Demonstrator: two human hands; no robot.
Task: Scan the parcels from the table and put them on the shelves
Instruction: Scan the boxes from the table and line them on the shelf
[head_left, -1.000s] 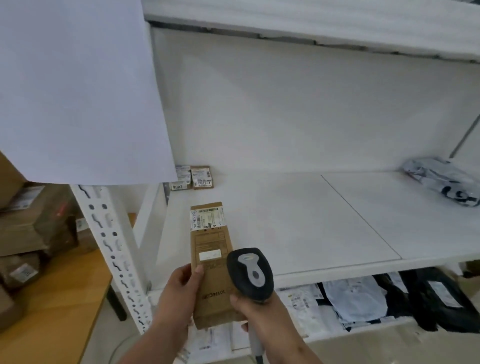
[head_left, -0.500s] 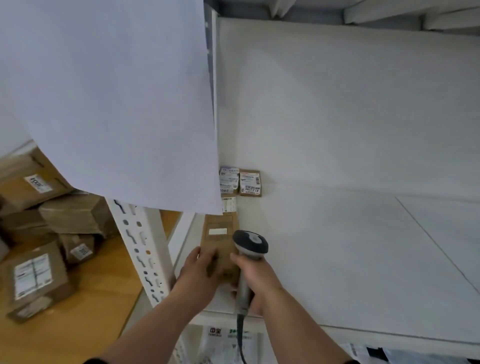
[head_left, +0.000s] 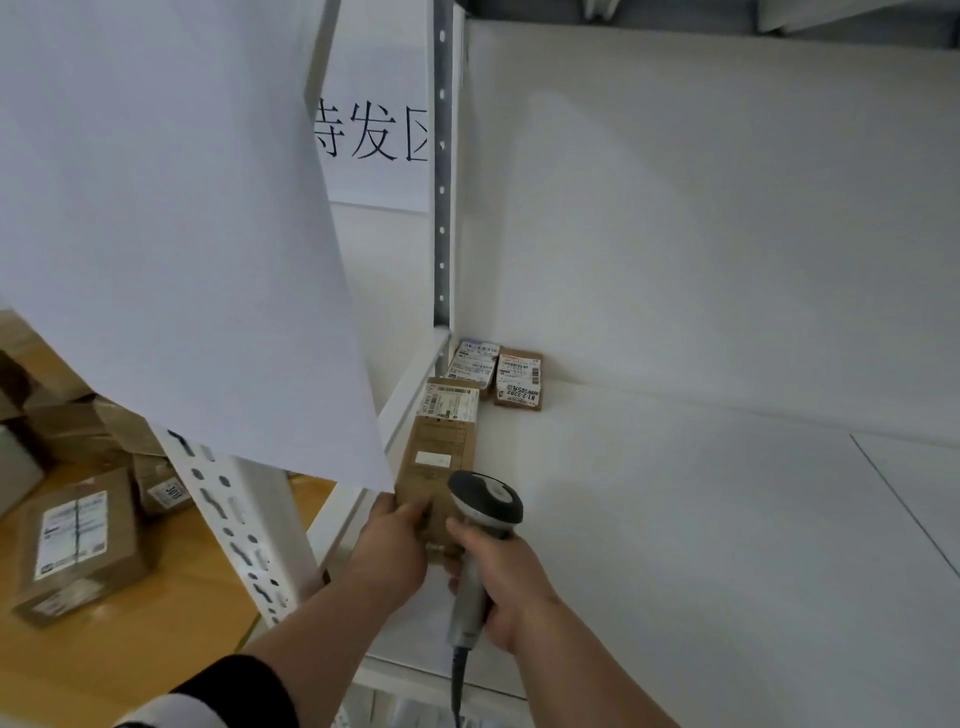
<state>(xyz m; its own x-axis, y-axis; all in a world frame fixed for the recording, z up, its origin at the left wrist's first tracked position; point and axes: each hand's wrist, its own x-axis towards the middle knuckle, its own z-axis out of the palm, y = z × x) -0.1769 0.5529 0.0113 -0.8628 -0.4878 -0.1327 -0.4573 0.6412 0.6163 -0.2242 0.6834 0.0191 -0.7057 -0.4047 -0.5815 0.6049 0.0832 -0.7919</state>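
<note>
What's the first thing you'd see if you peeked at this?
A big white sheet of paper hangs across the upper left. Below it, the left hand holds a long brown parcel on the white shelf, while the right hand grips a scanner beside it.

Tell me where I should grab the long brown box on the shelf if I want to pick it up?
Probably its near short end, coming from the front of the shelf. The long brown box lies flat, pointing toward the back corner, its far end close to two small parcels, and a hanging paper sheet covers its left side. The left hand already holds that near end.
</note>
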